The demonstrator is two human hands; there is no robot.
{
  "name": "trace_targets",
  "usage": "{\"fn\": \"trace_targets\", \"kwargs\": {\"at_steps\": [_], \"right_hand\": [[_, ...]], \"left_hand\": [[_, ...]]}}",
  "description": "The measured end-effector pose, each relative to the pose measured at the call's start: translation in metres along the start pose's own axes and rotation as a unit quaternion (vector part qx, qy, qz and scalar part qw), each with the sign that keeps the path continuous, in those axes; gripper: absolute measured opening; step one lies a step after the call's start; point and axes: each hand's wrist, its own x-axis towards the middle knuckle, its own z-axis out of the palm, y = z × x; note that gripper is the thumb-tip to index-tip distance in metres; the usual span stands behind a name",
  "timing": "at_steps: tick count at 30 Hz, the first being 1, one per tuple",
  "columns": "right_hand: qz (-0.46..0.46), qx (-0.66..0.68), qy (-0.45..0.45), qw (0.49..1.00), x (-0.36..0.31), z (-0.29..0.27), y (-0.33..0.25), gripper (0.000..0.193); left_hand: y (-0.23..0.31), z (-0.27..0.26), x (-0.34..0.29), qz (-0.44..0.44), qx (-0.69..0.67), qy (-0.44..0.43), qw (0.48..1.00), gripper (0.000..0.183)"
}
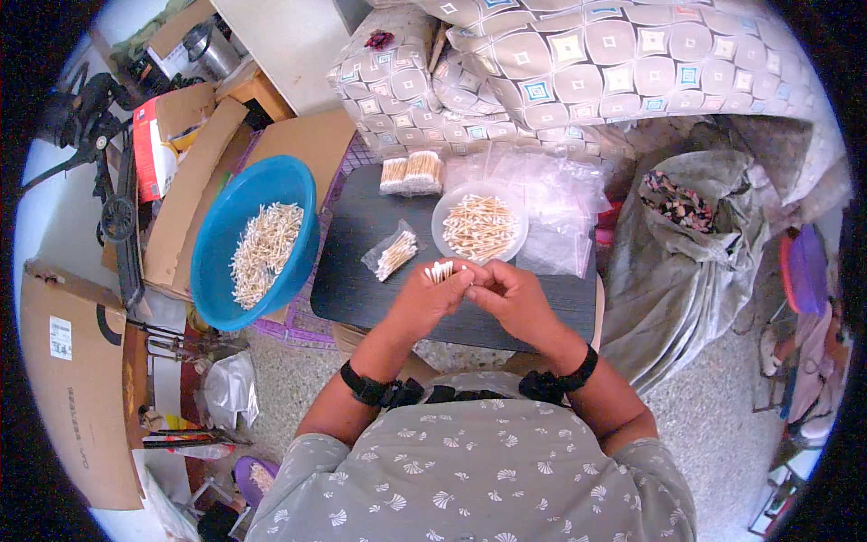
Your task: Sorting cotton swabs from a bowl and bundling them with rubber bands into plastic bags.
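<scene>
My left hand (428,296) is closed around a small bunch of cotton swabs (440,271), their white tips showing above the fingers. Against it, my right hand (515,300) has its thumb and fingers pinched together at the bunch's right end; what they pinch is too small to make out. Just beyond both hands stands a white round bowl (437,237) of loose cotton swabs (483,226). Left of my left hand lies a clear bag partly filled with swabs (395,256). Several packed bundles of swabs (412,172) sit at the table's far edge.
The dark table (348,217) carries a pile of clear plastic bags (555,203) at its far right. A blue basin (200,262) of swabs stands to the left, near cardboard boxes (81,379). A patterned sofa (596,63) lies beyond, a grey sack (686,262) to the right.
</scene>
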Motion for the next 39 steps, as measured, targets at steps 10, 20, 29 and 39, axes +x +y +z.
{"fn": "trace_targets", "kwargs": {"at_steps": [10, 20, 29, 39], "right_hand": [[0.013, 0.067, -0.026, 0.997, -0.003, 0.000, 0.009, 0.020], [0.024, 0.091, 0.003, 0.996, -0.001, 0.003, 0.014, 0.016], [0.050, 0.147, -0.004, 0.988, -0.001, 0.002, 0.011, 0.012], [0.053, 0.096, -0.013, 0.994, 0.005, -0.002, 0.027, 0.010]], "left_hand": [[0.003, -0.003, -0.001, 0.022, 0.027, 0.016, 0.999, 0.020], [-0.003, 0.001, -0.002, 0.022, 0.043, -0.007, 0.999, 0.020], [-0.004, -0.007, -0.001, 0.023, 0.051, -0.008, 0.998, 0.023], [-0.014, -0.049, 0.006, 0.081, -0.054, 0.100, 0.990, 0.027]]}}
